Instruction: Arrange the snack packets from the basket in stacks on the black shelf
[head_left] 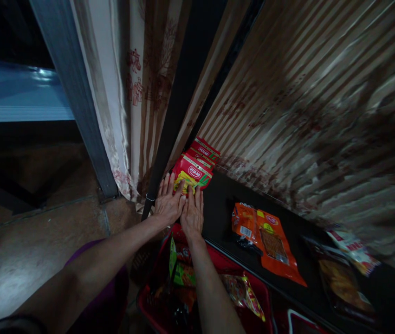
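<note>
Red snack packets (194, 170) with yellow pictures and white lettering lie overlapping in the left corner of a black shelf (220, 222). My left hand (169, 202) rests flat at the near left part of the front packet, fingers stretched out. Beside it, my right hand (192, 215) lies with straight fingers on the same packet's lower edge. The two hands touch or nearly touch at the thumbs. Neither one is wrapped around anything, and the packet's near edge is partly hidden under the fingers.
Orange snack packets (270, 236), a dark packet with a brown picture (343, 283) and a white packet (353, 250) lie farther right on the shelf. Below my right forearm stands a red basket (145, 301) holding several packets. A black post (179, 93) and patterned curtains (305, 116) rise behind.
</note>
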`<state>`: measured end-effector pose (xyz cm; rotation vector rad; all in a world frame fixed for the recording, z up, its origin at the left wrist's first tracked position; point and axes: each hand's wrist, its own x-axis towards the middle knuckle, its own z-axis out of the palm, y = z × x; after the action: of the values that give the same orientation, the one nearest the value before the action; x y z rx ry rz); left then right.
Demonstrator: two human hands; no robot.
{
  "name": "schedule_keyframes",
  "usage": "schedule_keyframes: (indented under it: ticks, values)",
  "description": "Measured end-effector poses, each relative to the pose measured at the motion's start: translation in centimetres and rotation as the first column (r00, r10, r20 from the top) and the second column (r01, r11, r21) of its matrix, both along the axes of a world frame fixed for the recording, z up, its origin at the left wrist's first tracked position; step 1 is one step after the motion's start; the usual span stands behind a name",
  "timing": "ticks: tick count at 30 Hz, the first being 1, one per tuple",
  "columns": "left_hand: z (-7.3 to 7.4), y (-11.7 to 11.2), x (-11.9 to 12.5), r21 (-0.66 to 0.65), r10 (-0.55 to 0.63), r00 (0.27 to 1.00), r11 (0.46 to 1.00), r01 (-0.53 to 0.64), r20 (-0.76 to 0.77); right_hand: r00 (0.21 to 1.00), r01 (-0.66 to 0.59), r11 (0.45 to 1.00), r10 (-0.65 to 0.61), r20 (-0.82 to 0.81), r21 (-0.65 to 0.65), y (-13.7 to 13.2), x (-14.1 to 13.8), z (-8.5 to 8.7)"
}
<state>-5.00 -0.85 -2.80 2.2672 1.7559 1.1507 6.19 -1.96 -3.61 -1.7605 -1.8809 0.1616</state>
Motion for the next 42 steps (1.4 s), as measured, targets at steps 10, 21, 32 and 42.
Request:
schedule_keyframes:
  ticks: [10, 21, 32, 42]
  values:
    - [0.1, -6.1, 0.4, -0.049, -0.171, 0.984, 0.984, 0.174, 0.043, 1.0, 0.001, 0.999, 0.0, -0.011, 0.034, 0.6, 1.1, -1.4]
    - [-2.2, -5.0, 0.0, -0.084, -0.082, 0.996, 0.993, 0.084, 0.028, 0.998, 0.056, 0.996, -0.056, 0.004, 0.064, 0.0, -0.3, -0.1]
    - [-1.9, -3.9, 0.2, -0.077, -0.032, 0.999, 0.996, 0.034, 0.032, 0.997, 0.077, 0.995, -0.077, -0.004, 0.064, 0.1, -0.2, 0.0]
    - [-2.8, -2.7, 0.6, -0.07, 0.064, 0.998, 0.995, -0.065, -0.014, 0.999, -0.036, 0.997, 0.037, -0.013, 0.073, 0.1, 0.2, -0.1]
